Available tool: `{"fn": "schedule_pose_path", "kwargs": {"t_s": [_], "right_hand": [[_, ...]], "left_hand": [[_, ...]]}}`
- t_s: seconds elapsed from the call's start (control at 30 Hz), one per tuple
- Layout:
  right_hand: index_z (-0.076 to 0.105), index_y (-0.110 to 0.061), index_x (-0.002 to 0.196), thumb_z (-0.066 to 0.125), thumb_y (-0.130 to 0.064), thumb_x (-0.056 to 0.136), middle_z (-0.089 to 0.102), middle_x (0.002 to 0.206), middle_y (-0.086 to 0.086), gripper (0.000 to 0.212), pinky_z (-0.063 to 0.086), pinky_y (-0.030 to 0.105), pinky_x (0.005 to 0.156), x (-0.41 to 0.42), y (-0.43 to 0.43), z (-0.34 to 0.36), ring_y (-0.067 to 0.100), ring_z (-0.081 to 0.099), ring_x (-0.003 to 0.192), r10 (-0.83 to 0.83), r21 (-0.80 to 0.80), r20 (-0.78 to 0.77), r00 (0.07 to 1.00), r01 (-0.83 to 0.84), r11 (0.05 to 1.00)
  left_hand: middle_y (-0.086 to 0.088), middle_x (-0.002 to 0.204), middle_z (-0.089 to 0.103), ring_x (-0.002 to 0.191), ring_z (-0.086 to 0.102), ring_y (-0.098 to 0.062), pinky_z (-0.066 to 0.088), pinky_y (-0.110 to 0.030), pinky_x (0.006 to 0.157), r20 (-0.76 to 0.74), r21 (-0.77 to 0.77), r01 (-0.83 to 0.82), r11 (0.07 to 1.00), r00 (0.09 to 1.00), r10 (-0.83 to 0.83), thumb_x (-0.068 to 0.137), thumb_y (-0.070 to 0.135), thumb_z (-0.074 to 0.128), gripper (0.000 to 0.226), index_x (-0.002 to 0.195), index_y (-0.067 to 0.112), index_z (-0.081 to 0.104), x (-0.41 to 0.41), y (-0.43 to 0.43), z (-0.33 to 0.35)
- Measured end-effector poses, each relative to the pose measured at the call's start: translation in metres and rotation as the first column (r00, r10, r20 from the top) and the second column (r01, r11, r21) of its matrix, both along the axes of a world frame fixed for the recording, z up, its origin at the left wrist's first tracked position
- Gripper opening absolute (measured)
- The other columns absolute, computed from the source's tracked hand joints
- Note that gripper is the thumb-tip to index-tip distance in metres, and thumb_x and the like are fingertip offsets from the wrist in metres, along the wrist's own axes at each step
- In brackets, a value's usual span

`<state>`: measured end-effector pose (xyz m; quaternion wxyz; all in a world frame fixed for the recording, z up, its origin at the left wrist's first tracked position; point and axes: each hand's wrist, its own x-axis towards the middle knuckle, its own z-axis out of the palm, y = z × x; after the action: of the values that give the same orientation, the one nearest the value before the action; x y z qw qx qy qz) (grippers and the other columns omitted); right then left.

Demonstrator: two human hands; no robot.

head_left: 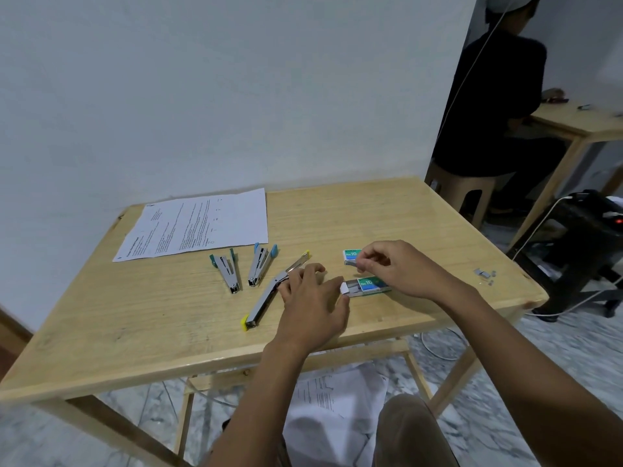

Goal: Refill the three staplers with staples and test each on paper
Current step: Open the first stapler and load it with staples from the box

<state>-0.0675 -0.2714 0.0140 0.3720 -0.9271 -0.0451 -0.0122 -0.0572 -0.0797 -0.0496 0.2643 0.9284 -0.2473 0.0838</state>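
1. The yellow stapler (277,290) lies swung fully open on the wooden table (135,332), magazine up. I judge it is laid out for loading.
2. The teal stapler (228,271) and blue stapler (260,264) lie partly open just to its left (apparently waiting their turn).
3. The right hand (394,267) pinches a short staple strip (351,263) between thumb and fingertips, at the far staple box (350,253).
4. The left hand (312,301) has its fingers spread and loosely straight, gripping nothing that I can see. Its thumb tip touches the white tray end of the near staple box (369,285), likely to stop it sliding.
5. The printed sheet (202,224) lies at the far left, well apart from the hands, presumably kept for testing.
6. Loose staples (484,274) sit near the right edge.
7. Both boxes read "No.10". No brand is legible, and the sheet's text is too small to read.
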Motion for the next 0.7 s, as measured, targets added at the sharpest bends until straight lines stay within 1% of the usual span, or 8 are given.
{"fn": "schedule_pose_path", "kwargs": {"t_s": [0.07,0.13,0.2,0.3,0.37,0.47,0.6,0.7], "right_hand": [[0.066,-0.029,0.103,0.058,-0.028,0.097,0.072,0.090,-0.016,0.010,0.048,0.013,0.063,-0.003,0.000,-0.002,0.002,0.067,0.089,-0.043,0.069,0.020,0.999,0.041,0.997],[0.068,-0.028,0.105,0.059,-0.027,0.097,0.072,0.089,-0.017,0.012,0.047,0.011,0.061,-0.005,0.001,-0.004,-0.001,0.067,0.087,-0.073,0.098,0.026,0.997,0.070,0.993],[0.069,-0.028,0.103,0.063,-0.024,0.094,0.072,0.089,-0.014,0.011,0.049,0.011,0.062,-0.007,0.002,-0.006,0.002,0.067,0.087,-0.086,0.142,0.042,0.995,0.079,0.987],[0.070,-0.026,0.096,0.069,-0.020,0.090,0.072,0.090,-0.004,0.008,0.050,0.012,0.064,-0.011,0.005,-0.010,0.011,0.067,0.085,-0.112,0.243,0.085,0.990,0.088,0.966],[0.072,-0.021,0.097,0.070,-0.020,0.090,0.072,0.092,0.000,0.008,0.050,0.015,0.065,-0.014,0.009,-0.012,0.018,0.067,0.084,-0.126,0.308,0.092,0.988,0.093,0.947],[0.074,-0.023,0.095,0.070,-0.022,0.089,0.073,0.091,-0.003,0.007,0.053,0.015,0.067,-0.018,0.016,-0.014,0.013,0.067,0.084,-0.150,0.387,0.098,0.984,0.101,0.917],[0.072,-0.034,0.086,0.071,-0.017,0.088,0.073,0.088,-0.010,0.016,0.054,0.015,0.073,-0.027,0.024,-0.018,0.002,0.068,0.084,-0.218,0.504,0.168,0.961,0.107,0.857],[0.072,-0.036,0.085,0.072,-0.022,0.086,0.073,0.089,-0.014,0.014,0.055,0.020,0.078,-0.028,0.028,-0.025,0.007,0.069,0.088,-0.241,0.501,0.178,0.954,0.122,0.857]], "left_hand": [[-0.001,0.144,0.037,0.133,0.021,-0.018,0.016,-0.036,0.099,-0.003,-0.050,0.003,0.999,1.000,-0.003,0.093,0.044,0.050,0.042,0.134,0.035,0.057,-0.001,0.000,0.000],[0.001,0.143,0.036,0.132,0.021,-0.015,0.013,-0.032,0.098,-0.030,-0.205,-0.047,0.978,0.999,0.042,0.092,0.044,0.051,0.046,0.137,0.035,0.053,-0.001,0.000,0.002],[0.002,0.139,0.040,0.129,0.026,-0.015,0.015,-0.034,0.099,-0.003,-0.325,-0.144,0.935,0.989,0.151,0.092,0.041,0.056,0.042,0.133,0.034,0.056,-0.001,0.000,0.003],[-0.003,0.134,0.049,0.129,0.035,-0.024,0.023,-0.044,0.101,0.050,-0.378,-0.343,0.860,0.920,0.389,0.091,0.038,0.062,0.036,0.126,0.028,0.063,0.002,0.004,0.007],[-0.006,0.132,0.054,0.125,0.039,-0.028,0.025,-0.045,0.099,0.033,-0.281,-0.455,0.845,0.876,0.482,0.092,0.044,0.060,0.039,0.125,0.025,0.064,0.011,0.012,0.015],[-0.003,0.128,0.060,0.122,0.044,-0.028,0.027,-0.044,0.100,-0.041,-0.012,-0.497,0.868,0.867,0.496,0.093,0.052,0.052,0.043,0.121,0.023,0.068,0.024,0.023,0.023],[-0.002,0.096,0.067,0.103,0.057,-0.025,0.031,-0.042,0.095,-0.069,0.092,-0.414,0.905,0.904,0.421,0.089,0.045,0.054,0.031,0.091,0.021,0.075,0.036,0.031,0.026],[-0.003,0.089,0.068,0.099,0.059,-0.024,0.030,-0.042,0.097,-0.079,0.154,-0.390,0.908,0.911,0.404,0.091,0.044,0.057,0.032,0.085,0.019,0.075,0.042,0.034,0.027]]}}
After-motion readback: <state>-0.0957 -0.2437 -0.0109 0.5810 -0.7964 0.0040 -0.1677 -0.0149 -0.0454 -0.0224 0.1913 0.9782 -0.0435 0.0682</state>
